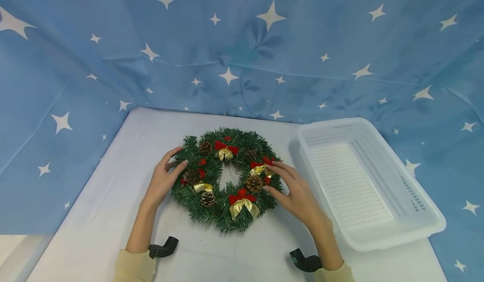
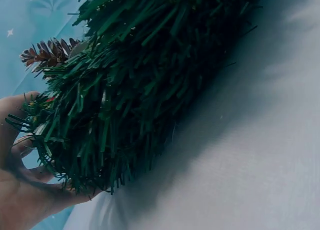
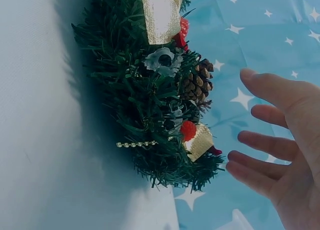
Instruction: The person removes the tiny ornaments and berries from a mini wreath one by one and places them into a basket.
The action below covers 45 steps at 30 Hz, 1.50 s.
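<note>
A green tinsel Christmas wreath (image 1: 220,217) lies on the white-covered table, trimmed with pine cones (image 1: 254,183), red berries and red-and-gold bows (image 1: 243,205). My left hand (image 1: 161,183) holds its left side, thumb and fingers curved about the tinsel; in the left wrist view, the wreath (image 2: 125,95) hides parts of those fingers. On the opposite side is my right hand (image 1: 296,193), fingers spread loosely near a bow and a pine cone. The right wrist view shows this hand (image 3: 295,145) apart from the wreath (image 3: 140,90), with nothing in its grasp. A beaded gold strand (image 3: 136,144) sticks out of the tinsel there.
A white plastic basket (image 1: 406,231) with a slotted bottom stands right of the wreath, near my right forearm. Behind the table (image 1: 223,256) hangs a blue cloth (image 1: 242,42) with white stars. A dark camera mount (image 1: 163,248) projects from each wrist.
</note>
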Motion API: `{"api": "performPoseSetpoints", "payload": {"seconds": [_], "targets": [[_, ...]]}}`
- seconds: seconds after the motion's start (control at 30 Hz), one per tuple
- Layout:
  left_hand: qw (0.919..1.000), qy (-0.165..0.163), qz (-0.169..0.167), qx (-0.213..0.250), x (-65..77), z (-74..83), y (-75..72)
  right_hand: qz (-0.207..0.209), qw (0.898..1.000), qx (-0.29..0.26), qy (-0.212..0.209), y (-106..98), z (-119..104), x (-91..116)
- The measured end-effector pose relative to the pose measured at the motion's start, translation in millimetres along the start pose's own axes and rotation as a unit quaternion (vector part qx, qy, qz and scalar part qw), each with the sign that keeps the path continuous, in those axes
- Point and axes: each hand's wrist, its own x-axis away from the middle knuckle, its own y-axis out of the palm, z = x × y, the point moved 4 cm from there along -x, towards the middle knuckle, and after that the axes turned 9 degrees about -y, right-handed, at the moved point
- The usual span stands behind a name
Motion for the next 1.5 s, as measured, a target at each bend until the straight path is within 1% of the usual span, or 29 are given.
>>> {"api": "performPoseSetpoints", "payload": {"seconds": [0.13,0.23,0.37,0.53,0.7,0.83,1.0,1.27,1.5], "targets": [[0.9999,-0.004,0.002,0.015,-3.4,-5.1,0.4,-0.004,1.000,-0.005,0.001,1,0,0],[0.9997,-0.010,-0.004,0.024,-5.5,-6.0,0.7,-0.008,1.000,-0.013,0.005,2,-2,0],[0.9992,-0.016,-0.013,0.034,-8.6,-6.0,-0.8,-0.005,1.000,-0.020,-0.001,4,-3,-1],[0.9985,-0.015,-0.032,0.041,-11.3,-6.5,-4.9,-0.007,1.000,-0.016,-0.005,5,-4,-3],[0.9972,-0.025,-0.054,0.045,-12.6,-9.3,-10.1,-0.015,1.000,-0.024,-0.010,8,-6,-7],[0.9965,-0.023,-0.068,0.042,-15.6,-9.7,-12.5,-0.023,0.999,-0.042,-0.010,14,-8,-7],[0.9958,-0.011,-0.085,0.032,-21.8,-7.9,-11.6,-0.040,0.997,-0.061,0.001,21,-10,-6],[0.9960,0.005,-0.089,-0.005,-25.1,-5.8,-13.5,-0.068,0.996,-0.056,0.023,29,-13,-8],[0.9958,0.001,-0.092,-0.005,-26.0,-5.0,-13.4,-0.096,0.993,-0.052,0.038,32,-15,-13]]}}
